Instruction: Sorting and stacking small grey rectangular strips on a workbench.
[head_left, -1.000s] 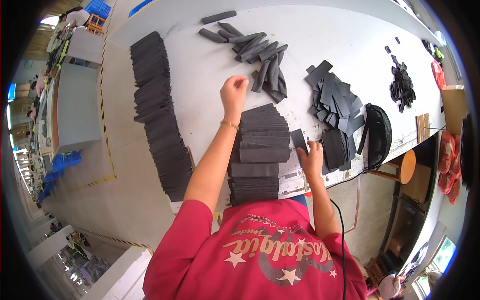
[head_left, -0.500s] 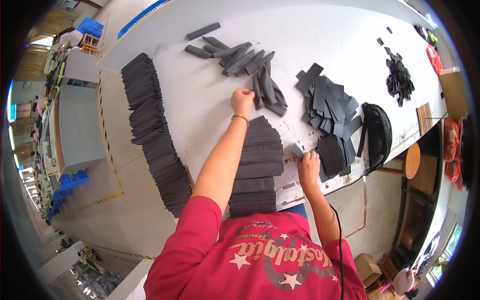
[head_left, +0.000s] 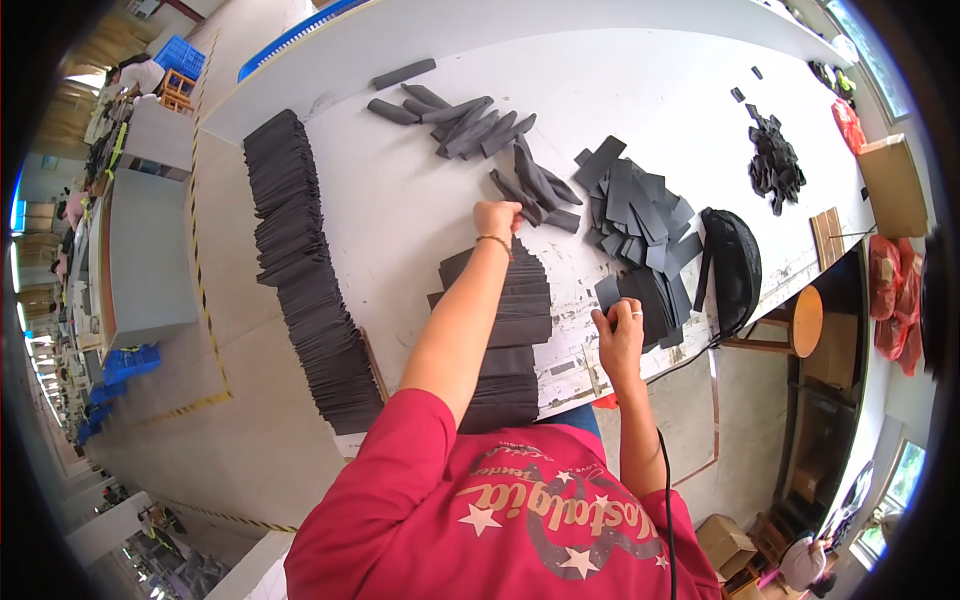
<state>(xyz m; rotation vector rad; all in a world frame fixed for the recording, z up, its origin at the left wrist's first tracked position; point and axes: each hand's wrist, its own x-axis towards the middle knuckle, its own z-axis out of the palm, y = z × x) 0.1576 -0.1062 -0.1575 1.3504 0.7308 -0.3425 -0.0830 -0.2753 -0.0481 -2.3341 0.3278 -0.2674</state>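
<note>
My left hand (head_left: 497, 218) reaches over the middle of the table, its fingers pinched at the near end of a folded black fabric piece (head_left: 516, 190) in a loose heap. Below that forearm lies a fanned stack of black fabric pieces (head_left: 515, 310), partly covered by the arm. My right hand (head_left: 622, 338), with a ring on one finger, is closed at the near edge of the flat-piece pile. A dark flat rectangular piece (head_left: 607, 291) shows at its fingertips. Beyond it spreads the pile of flat black pieces (head_left: 640, 210).
A long row of stacked black fabric (head_left: 290, 220) runs along the table's left side. Small black pieces (head_left: 775, 165) are heaped at the far right. A black mesh bag (head_left: 732, 265) with a cable sits by the right edge, near a round wooden stool (head_left: 806, 322).
The left hand has moved slightly right and nearer, to the end of the heap. A fabric piece now lies crookedly on the fanned stack. The right hand has moved slightly nearer, against the flat pile.
</note>
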